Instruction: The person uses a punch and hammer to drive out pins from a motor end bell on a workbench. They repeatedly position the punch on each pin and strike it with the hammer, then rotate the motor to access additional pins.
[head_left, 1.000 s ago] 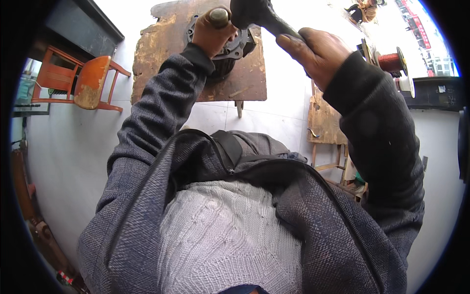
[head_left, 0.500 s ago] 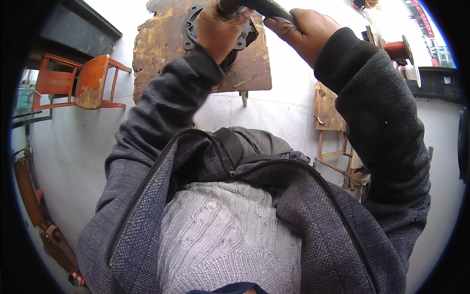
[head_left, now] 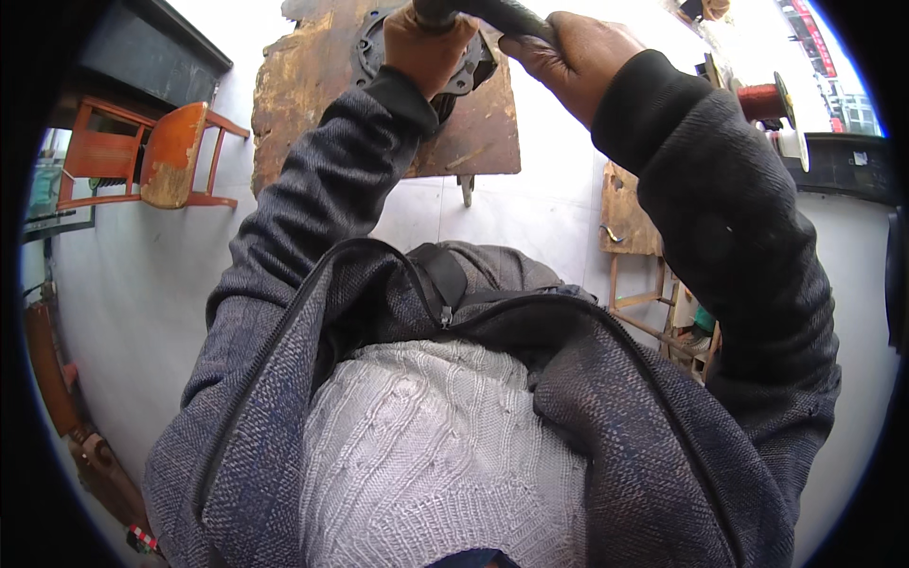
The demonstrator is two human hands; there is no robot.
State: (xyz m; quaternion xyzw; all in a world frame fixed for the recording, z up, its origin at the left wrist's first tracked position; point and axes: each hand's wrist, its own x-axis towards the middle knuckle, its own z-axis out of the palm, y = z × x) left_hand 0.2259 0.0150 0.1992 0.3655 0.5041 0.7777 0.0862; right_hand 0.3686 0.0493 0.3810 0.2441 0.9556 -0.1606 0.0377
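Both my hands are raised at the top of the view over a worn wooden bench top [head_left: 312,104]. A thick dark bar [head_left: 507,15] runs between them, its upper part cut off by the frame edge. My left hand [head_left: 431,49] is closed in a fist round the bar's left end, just above a dark cast-metal flanged part [head_left: 462,80] with bolt holes. That part rests on the bench, partly hidden behind the fist. My right hand [head_left: 579,59] wraps the bar's right end, thumb laid along its underside. What kind of tool the bar is, I cannot tell.
An orange wooden chair [head_left: 175,156] stands left of the bench, near a black cabinet [head_left: 151,57]. To the right are a small wooden stool [head_left: 630,210] with a curved metal piece on it, and a spool of copper-coloured wire [head_left: 760,101]. Pale tiles [head_left: 530,213] cover the floor.
The right hand and the bar's right end have shifted slightly left and up. My left fist keeps its grip above the flanged part. The whole view has moved a little.
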